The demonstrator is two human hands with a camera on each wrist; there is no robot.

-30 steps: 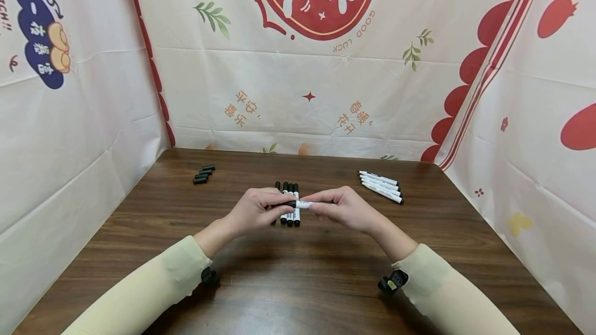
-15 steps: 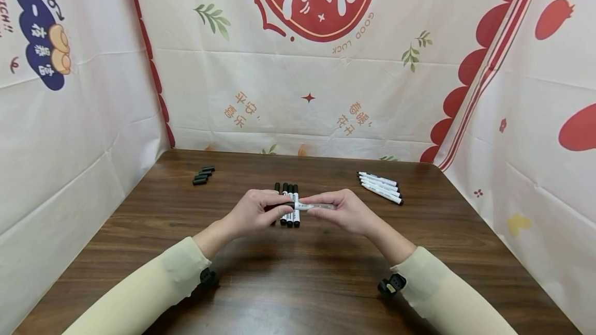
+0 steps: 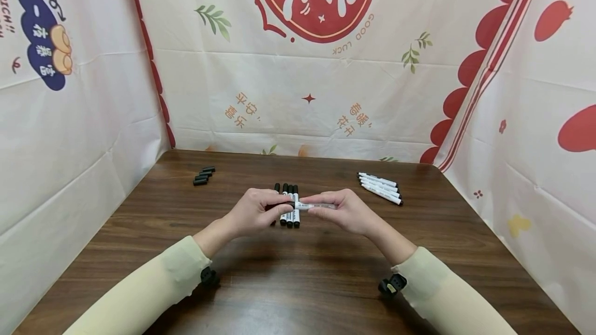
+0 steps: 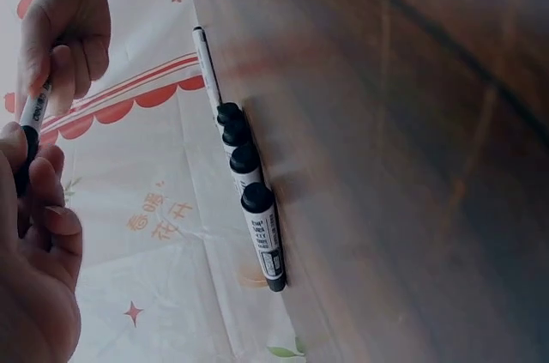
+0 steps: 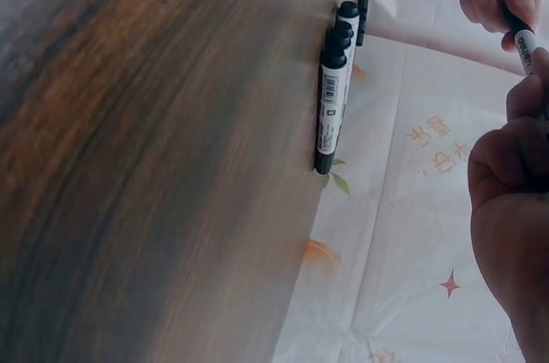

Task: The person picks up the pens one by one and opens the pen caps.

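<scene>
A whiteboard marker with a white barrel lies level between both hands, raised in front of the row of markers. My left hand pinches its black cap end between thumb and fingers. The right hand grips the white barrel, whose printed label shows in both wrist views. Cap and barrel meet in line. Below and behind them, a row of capped markers lies side by side on the table, their near ends black. The left hand partly hides the leftmost one.
Several loose black caps lie at the back left of the brown wooden table. At the back right, several white markers with thin dark tips lie close together. Printed cloth walls the table at the back and sides.
The held marker has turned a little, so print and a clear stretch of its barrel now show. Both hands keep nearly the same place and hold.
</scene>
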